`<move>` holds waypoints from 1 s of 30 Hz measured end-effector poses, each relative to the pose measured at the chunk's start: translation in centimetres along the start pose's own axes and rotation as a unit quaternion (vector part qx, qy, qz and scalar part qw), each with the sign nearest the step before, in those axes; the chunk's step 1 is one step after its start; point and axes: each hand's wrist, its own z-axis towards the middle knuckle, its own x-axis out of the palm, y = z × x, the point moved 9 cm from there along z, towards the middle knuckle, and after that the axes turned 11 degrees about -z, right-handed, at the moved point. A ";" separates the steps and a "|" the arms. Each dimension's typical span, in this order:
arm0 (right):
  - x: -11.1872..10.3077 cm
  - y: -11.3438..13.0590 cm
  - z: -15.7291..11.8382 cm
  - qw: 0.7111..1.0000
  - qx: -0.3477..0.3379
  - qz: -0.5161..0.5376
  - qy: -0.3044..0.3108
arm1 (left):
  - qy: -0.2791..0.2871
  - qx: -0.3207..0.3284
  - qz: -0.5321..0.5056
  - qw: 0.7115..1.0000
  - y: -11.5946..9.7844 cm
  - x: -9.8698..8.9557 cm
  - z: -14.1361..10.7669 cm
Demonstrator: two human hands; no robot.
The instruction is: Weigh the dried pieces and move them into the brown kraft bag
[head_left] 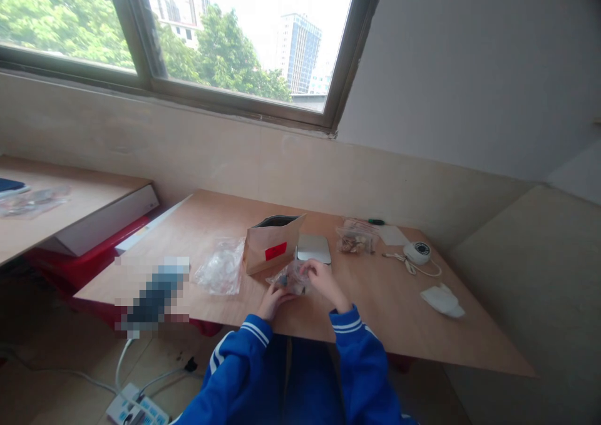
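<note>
A small clear plastic bag (295, 283) with small dark bits inside is at the table's front edge, between my hands. My left hand (273, 300) grips its lower left side. The fingers of my right hand (322, 279) are bent and pinch its upper right part. Right behind the bag stands a brown kraft paper pouch (263, 250) with a red label, upright and open at the top. Beside the pouch sits a flat silver-topped device (313, 248), partly hidden by my right hand. To the left lies a clear bag (220, 268) of whitish, see-through contents.
At the back right are a clear bag (355, 242) of brownish pieces, a green-handled tool (375, 222) and a white round device (417, 252) with a cable. A white crumpled item (442, 301) lies far right. A power strip (136, 406) rests on the floor.
</note>
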 end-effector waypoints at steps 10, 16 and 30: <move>0.8 0.1 -0.8 0.993 0.001 0.093 0.070 | 0.009 -0.025 -0.016 1.000 -0.5 0.6 -0.1; 1.5 -1.6 -0.8 0.996 0.052 0.065 0.015 | 0.004 -0.032 0.014 0.999 -0.3 0.5 0.0; 2.4 -0.6 0.1 0.992 -0.016 0.108 0.066 | 0.036 -0.003 0.072 0.997 -0.9 1.7 -0.2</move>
